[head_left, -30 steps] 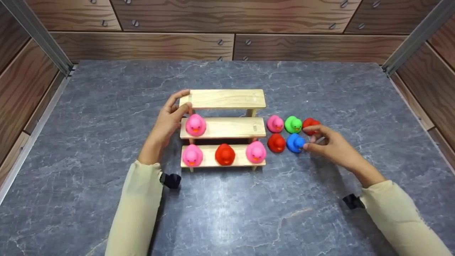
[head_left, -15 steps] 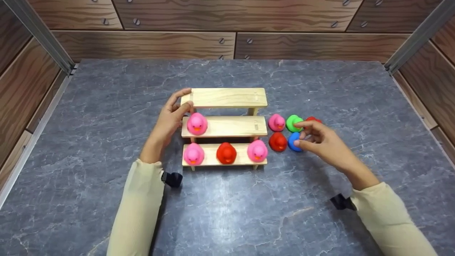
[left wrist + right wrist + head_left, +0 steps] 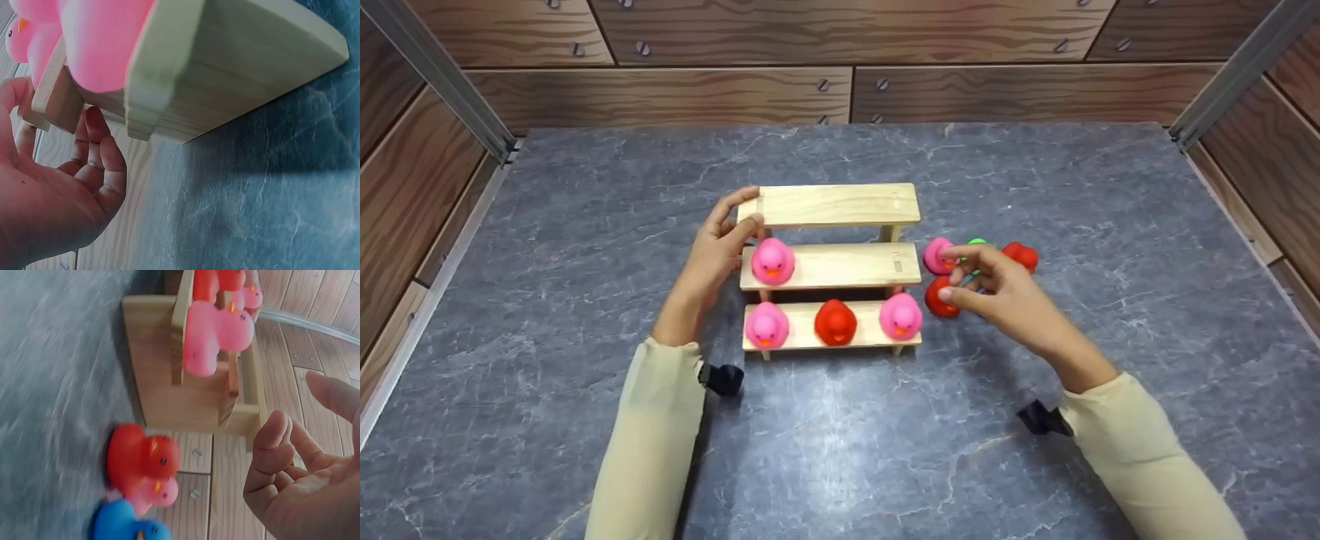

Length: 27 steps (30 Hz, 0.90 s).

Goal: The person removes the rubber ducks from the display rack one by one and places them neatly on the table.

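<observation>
A three-step wooden stand [image 3: 840,204] is on the table, and my left hand [image 3: 709,262] grips the left end of its top step between thumb and fingers. A pink rubber duck [image 3: 772,262] sits on the middle step. Along the bottom step are a pink duck [image 3: 766,327], a red duck [image 3: 835,322] and another pink duck [image 3: 901,316]. My right hand [image 3: 1009,296] hovers with loosely bent fingers over the ducks at the stand's right, holding nothing. Under it are a red duck [image 3: 126,458], a pink duck [image 3: 937,255] and a blue duck [image 3: 115,523], hidden in the head view.
A green duck [image 3: 976,244] is mostly covered by the right hand. Another red duck [image 3: 1021,256] lies at the group's right end. The grey marbled tabletop [image 3: 622,195] is bounded by wood-patterned walls [image 3: 720,94].
My right hand has moved left over the loose ducks, from the blue and far red ones to the red and pink ones nearest the stand. The left hand keeps its grip.
</observation>
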Motion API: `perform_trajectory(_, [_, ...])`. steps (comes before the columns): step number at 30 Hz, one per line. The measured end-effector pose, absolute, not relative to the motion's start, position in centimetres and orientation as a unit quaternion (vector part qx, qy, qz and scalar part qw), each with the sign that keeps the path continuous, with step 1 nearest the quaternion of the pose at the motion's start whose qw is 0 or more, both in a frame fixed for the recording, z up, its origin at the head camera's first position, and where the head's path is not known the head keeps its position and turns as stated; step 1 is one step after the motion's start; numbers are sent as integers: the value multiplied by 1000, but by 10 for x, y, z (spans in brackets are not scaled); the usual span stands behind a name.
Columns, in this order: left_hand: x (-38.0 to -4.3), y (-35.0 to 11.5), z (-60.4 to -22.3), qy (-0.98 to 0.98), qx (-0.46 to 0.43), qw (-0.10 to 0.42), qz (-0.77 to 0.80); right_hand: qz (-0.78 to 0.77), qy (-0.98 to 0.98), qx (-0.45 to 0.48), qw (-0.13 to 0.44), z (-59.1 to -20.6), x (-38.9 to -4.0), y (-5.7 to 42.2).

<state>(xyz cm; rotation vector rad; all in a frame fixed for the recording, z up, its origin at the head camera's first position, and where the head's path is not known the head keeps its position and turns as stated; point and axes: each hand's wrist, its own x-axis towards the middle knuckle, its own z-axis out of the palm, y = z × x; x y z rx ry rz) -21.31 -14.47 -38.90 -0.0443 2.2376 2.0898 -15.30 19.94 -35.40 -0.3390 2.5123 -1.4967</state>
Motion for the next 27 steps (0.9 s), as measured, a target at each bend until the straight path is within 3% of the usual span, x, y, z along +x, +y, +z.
perform_trajectory(27, [-213,-144,-390,728,-16,33,685,-590,782,-166,115,-350,-148,112])
